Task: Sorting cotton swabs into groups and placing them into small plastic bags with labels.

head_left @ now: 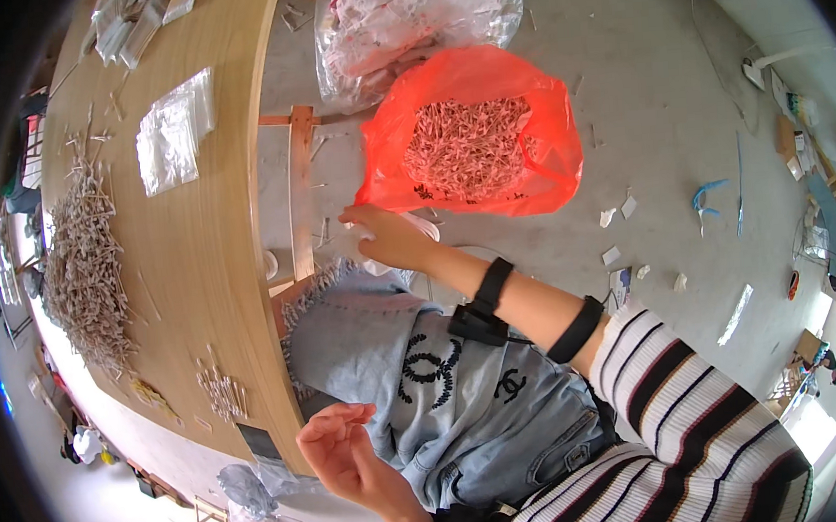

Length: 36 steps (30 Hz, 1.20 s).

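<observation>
two hands are well apart: the left hand [346, 457] curls loosely, seemingly empty, near the wooden table [213, 266]; the right hand [389, 239] bends just beside the red bag [492, 67] of thin sticks [468, 146], its grip impossible to tell. it is probably a lull between grasps; lifting sticks would call for a fine fingertip pinch.

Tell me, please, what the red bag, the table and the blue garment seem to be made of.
Red bag: probably plastic film, slightly glossy, since it looks thin and crinkled. Table: wood or wood-look laminate, smooth, judging by its grain. Blue garment: likely faded denim, matt, with a frayed hem.
</observation>
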Motion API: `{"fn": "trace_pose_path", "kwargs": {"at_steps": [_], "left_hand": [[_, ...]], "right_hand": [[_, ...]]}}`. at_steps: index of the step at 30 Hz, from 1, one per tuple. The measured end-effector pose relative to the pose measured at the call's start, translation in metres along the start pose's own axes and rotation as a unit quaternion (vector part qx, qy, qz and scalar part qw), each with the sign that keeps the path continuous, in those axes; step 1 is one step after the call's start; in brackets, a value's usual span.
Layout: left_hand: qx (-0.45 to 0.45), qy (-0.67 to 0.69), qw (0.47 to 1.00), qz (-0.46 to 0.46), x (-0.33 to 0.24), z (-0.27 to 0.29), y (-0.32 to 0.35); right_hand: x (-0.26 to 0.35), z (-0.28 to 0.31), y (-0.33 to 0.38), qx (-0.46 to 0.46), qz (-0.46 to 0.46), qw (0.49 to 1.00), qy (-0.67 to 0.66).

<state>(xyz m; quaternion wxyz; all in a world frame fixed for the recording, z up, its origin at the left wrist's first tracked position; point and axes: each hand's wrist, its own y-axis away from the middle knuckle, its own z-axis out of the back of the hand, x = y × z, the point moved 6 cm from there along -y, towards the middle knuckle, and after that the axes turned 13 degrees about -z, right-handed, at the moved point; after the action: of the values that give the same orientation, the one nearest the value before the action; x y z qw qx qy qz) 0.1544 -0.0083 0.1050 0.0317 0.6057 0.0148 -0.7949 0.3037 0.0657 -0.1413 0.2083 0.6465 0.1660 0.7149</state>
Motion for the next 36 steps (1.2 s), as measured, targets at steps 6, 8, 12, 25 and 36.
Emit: {"fn": "trace_pose_path", "kwargs": {"at_steps": [6,8,12,25,36], "left_hand": [[0.01,-0.013,1.0,0.002,-0.001,0.001,-0.005],[0.023,-0.009,1.0,-0.014,-0.002,0.001,-0.005],[0.02,0.009,1.0,0.01,0.01,0.002,-0.004],[0.051,0.067,0.974,0.21,0.069,0.016,0.005],[-0.015,0.169,0.947,0.275,0.092,0.023,-0.008]], "right_hand": [[-0.007,0.07,0.062,-0.049,-0.027,0.998,0.022],[-0.021,0.102,0.082,-0.157,0.004,0.983,0.095],[-0.093,0.167,0.073,-0.188,-0.204,0.95,0.141],[-0.212,0.244,-0.007,-0.032,-0.163,0.743,0.648],[-0.159,0.31,-0.03,-0.211,-0.189,0.861,0.423]]}}
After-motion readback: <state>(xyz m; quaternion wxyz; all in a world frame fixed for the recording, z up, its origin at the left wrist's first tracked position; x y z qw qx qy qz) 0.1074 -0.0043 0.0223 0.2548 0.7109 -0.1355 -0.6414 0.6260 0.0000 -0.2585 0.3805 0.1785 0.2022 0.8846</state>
